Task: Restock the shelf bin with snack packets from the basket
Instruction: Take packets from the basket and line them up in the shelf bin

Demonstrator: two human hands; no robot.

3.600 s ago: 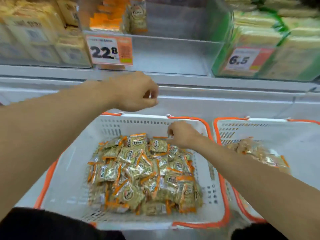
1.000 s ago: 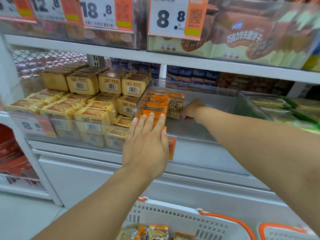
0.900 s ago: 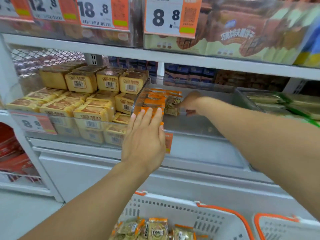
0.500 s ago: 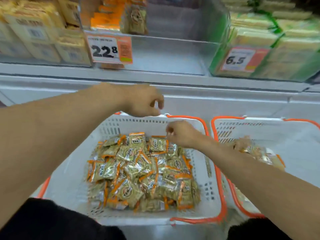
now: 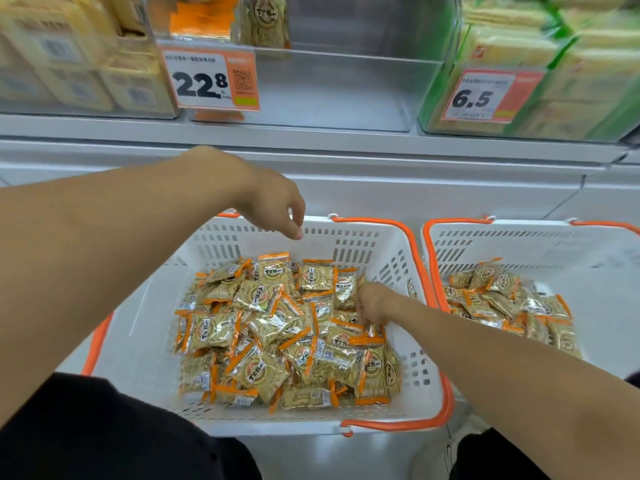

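The right hand [image 5: 372, 303] is down in the basket [image 5: 408, 386], fingers curled into the snack packets [image 5: 277, 327] — grip unclear. The left hand [image 5: 273, 206] hangs loose above, holding nothing; the shelf bin [image 5: 332, 95] sits higher up.

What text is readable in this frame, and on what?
"22.8": left price tag on the clear shelf bin.
"6.5": right price tag on the green-edged bin.
Small print and QR code on both tags: too blurred to read.
Round logo on the snack packets: characters too small to read.
Barcodes on the yellow boxes: blurred.
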